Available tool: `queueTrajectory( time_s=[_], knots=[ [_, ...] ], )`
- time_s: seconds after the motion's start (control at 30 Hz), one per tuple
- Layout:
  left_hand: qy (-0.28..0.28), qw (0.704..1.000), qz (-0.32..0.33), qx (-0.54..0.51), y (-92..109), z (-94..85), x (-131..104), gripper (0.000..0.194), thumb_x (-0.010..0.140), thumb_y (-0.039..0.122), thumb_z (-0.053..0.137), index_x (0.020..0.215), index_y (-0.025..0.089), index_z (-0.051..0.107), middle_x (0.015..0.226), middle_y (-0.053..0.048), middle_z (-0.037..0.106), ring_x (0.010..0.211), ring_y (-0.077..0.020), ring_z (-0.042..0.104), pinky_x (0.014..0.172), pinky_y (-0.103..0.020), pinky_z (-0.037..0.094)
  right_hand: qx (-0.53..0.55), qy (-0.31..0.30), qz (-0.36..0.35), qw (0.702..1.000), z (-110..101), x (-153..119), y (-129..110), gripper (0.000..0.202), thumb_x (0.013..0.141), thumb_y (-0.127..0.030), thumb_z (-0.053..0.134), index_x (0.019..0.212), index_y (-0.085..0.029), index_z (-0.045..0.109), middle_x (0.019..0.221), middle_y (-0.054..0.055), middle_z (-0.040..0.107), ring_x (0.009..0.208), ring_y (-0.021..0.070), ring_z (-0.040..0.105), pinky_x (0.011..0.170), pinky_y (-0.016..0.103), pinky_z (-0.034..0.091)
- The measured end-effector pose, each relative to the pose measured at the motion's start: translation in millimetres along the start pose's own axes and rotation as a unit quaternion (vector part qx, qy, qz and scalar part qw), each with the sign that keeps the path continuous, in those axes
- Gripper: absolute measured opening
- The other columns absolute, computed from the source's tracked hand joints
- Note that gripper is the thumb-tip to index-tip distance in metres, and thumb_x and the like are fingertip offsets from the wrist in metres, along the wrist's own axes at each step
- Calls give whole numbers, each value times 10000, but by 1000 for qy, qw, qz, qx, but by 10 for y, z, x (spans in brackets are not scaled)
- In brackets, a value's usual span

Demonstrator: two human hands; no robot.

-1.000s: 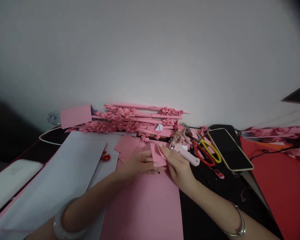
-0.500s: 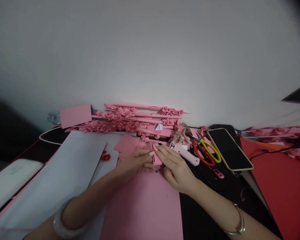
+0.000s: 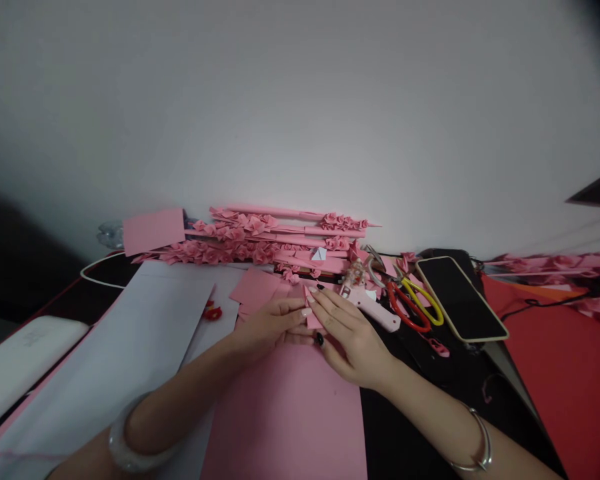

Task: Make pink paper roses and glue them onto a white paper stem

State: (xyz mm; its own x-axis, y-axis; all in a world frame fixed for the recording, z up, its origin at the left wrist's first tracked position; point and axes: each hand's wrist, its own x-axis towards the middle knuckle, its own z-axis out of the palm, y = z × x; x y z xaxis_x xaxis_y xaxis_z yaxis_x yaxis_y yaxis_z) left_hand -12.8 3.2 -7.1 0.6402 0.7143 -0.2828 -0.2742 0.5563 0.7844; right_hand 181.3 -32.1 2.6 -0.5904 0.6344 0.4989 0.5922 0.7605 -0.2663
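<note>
A small folded piece of pink paper [image 3: 314,322] is between my two hands, above a large pink sheet [image 3: 295,413]. My left hand [image 3: 273,323] pinches it, thumb on top and fingers underneath. Laid over its right side, the fingers of my right hand [image 3: 353,333] press the paper, and my right thumb is near its lower edge. My fingers cover much of the fold. Just beyond my right hand lie a pale pink glue gun [image 3: 375,310] and cut pink paper pieces [image 3: 253,288].
Pink paper flower stems [image 3: 250,250] lie along the wall. To the right are red-and-yellow-handled pliers [image 3: 415,303], a phone [image 3: 463,299] and red sheets [image 3: 570,373]. White sheets [image 3: 110,353] and a white power bank-like block [image 3: 30,360] are at left.
My right thumb has come up closer to the folded paper's lower edge, and my left thumb has slid slightly down. Less of the paper shows between my fingers.
</note>
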Motion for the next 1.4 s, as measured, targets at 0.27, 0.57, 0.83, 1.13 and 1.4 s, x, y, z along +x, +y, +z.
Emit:
queueTrajectory(
  time_s=[0.27, 0.57, 0.83, 1.13, 1.4],
  knots=[
    [-33, 999, -1, 10, 21, -11, -2, 306, 804, 239, 680, 1103, 170, 667, 857, -39, 721, 742, -125, 678, 780, -264, 517, 0, -11, -1, 1000, 4, 10, -14, 636, 819, -111, 452, 1437, -101, 304, 1445, 165, 404, 1376, 256, 306, 1107, 494, 327],
    [-60, 997, 10, 53, 65, 15, -29, 331, 822, 270, 651, 1139, 177, 642, 976, -65, 711, 862, -156, 666, 844, -285, 493, -5, -11, -8, 1000, 2, 18, -18, 625, 830, -122, 440, 1439, -106, 304, 1425, 169, 432, 1358, 261, 343, 1094, 501, 345],
    [-61, 995, 20, 73, 45, -8, -17, 331, 796, 253, 671, 1117, 176, 646, 974, -66, 703, 894, -171, 657, 870, -319, 487, 2, -13, -4, 1000, 0, 14, -23, 626, 833, -112, 449, 1440, -112, 294, 1440, 156, 413, 1368, 260, 320, 1107, 507, 326],
    [-12, 991, 40, 124, 73, 17, -20, 250, 788, 283, 664, 1005, 160, 675, 965, -71, 700, 914, -187, 644, 844, -307, 482, 4, 58, 14, 998, 30, -42, -22, 766, 827, -103, 461, 1500, -183, 102, 1492, 107, 339, 1382, 290, 281, 1087, 527, 348],
    [47, 988, 74, 130, 108, 36, 4, 243, 770, 308, 665, 978, 183, 660, 977, -46, 683, 978, -204, 627, 857, -318, 499, 42, 110, 122, 985, 67, -58, 10, 732, 893, -148, 412, 1504, -209, 15, 1522, 127, 261, 1395, 295, 249, 1101, 545, 284]
  ],
)
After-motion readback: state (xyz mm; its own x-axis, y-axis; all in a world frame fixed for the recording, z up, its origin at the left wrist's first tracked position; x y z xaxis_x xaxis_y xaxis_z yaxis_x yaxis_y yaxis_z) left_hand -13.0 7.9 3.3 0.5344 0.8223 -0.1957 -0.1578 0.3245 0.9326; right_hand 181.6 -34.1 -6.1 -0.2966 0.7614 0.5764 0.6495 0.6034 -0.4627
